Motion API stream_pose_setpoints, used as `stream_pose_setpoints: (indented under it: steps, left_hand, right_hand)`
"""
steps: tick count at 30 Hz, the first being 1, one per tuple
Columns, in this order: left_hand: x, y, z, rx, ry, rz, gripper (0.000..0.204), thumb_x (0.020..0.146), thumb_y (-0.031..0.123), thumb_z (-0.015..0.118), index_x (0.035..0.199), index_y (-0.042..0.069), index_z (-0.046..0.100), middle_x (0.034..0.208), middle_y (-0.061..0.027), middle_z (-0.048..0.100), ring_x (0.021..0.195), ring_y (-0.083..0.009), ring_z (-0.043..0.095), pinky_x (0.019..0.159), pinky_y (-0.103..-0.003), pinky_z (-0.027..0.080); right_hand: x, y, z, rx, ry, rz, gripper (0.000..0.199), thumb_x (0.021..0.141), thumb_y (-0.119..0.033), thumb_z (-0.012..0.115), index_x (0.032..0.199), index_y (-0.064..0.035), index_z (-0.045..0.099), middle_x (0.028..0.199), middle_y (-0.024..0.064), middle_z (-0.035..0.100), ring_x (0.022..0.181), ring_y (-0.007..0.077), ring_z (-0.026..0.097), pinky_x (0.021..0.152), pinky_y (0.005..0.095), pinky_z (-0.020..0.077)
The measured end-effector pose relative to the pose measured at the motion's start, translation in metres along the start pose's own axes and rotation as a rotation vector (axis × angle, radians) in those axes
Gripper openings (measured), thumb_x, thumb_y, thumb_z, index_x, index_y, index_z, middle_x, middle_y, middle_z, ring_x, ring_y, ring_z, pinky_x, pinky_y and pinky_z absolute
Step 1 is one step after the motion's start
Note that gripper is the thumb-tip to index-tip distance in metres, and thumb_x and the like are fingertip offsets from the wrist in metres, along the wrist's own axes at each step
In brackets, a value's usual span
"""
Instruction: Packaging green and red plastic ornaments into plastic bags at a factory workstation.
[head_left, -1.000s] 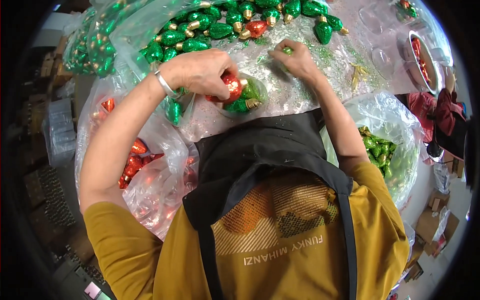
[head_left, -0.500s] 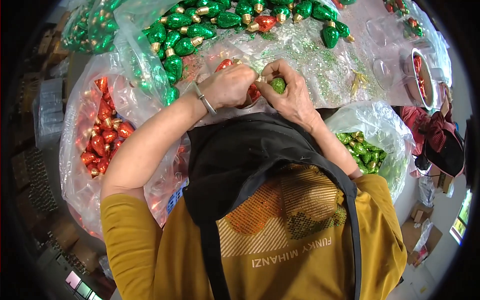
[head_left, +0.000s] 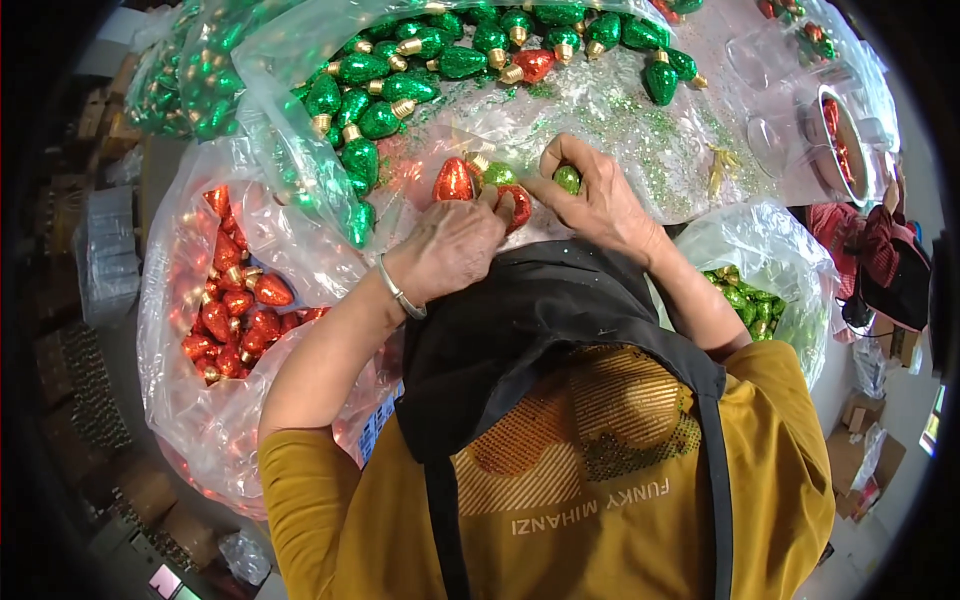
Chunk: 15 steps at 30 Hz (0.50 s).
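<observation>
Glittery light-bulb-shaped ornaments with gold caps are gathered around my hands at the near table edge. My left hand (head_left: pixel 452 245) has its fingers closed at a red bulb ornament (head_left: pixel 517 206), whose other side my right thumb reaches. My right hand (head_left: pixel 605 205) is curled around a light green bulb ornament (head_left: pixel 567 180) tucked inside its fingers. Beside my left fingertips lies another light green ornament (head_left: pixel 498 175), partly covered. A second red ornament (head_left: pixel 453 180) rests just beyond my left knuckles.
Dark green ornaments (head_left: pixel 462 62) line the far side of the glitter-strewn table (head_left: pixel 640 160), with a red one (head_left: pixel 533 66) among them. A clear bag of red ornaments (head_left: pixel 235 310) hangs at left, a bag of light green ones (head_left: pixel 745 300) at right. An oval container (head_left: pixel 855 180) sits far right.
My left hand has drawn back toward me, uncovering the red and light green ornaments on the table. My right hand keeps its light green ornament and has shifted slightly right and nearer.
</observation>
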<state>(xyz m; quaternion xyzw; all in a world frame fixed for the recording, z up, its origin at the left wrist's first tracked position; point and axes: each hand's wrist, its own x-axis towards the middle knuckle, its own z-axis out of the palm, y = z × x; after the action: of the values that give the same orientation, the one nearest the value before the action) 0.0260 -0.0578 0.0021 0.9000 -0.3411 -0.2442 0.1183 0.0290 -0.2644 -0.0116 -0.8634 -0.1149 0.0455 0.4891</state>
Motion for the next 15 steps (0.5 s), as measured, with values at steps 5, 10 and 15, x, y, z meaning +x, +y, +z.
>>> stream_pose_setpoints:
  steps: [5, 10, 15]
  left_hand:
    - [-0.004, -0.022, 0.011, 0.173, 0.370, 0.261, 0.021, 0.078, 0.010, 0.053, 0.097, 0.001, 0.053, 0.089, -0.0157, 0.057, 0.076, -0.0313, 0.061, 0.066, -0.041, 0.050]
    - [-0.004, -0.032, 0.010, 0.125, 0.492, 0.307, 0.010, 0.076, 0.006, 0.052, 0.086, 0.005, 0.055, 0.079, -0.0115, 0.057, 0.072, -0.0288, 0.060, 0.062, -0.042, 0.046]
    - [-0.017, -0.040, 0.019, 0.050, 0.515, 0.336, 0.025, 0.074, 0.001, 0.052, 0.097, 0.007, 0.059, 0.080, -0.0109, 0.060, 0.083, -0.0307, 0.059, 0.075, -0.040, 0.045]
  right_hand:
    - [0.032, -0.012, -0.030, 1.163, -0.089, 0.255, 0.025, 0.088, -0.026, 0.059, 0.089, -0.0013, 0.055, 0.080, 0.0100, 0.062, 0.071, 0.0196, 0.061, 0.070, 0.0303, 0.0492]
    - [0.052, -0.045, 0.007, 1.036, 0.004, -0.005, 0.016, 0.086, -0.016, 0.061, 0.091, -0.0020, 0.056, 0.080, 0.0085, 0.062, 0.074, 0.0158, 0.061, 0.068, 0.0279, 0.0497]
    - [0.075, -0.051, 0.038, 0.148, -0.021, -0.393, 0.010, 0.083, -0.009, 0.058, 0.089, -0.0011, 0.059, 0.081, 0.0129, 0.062, 0.074, 0.0190, 0.061, 0.069, 0.0294, 0.0486]
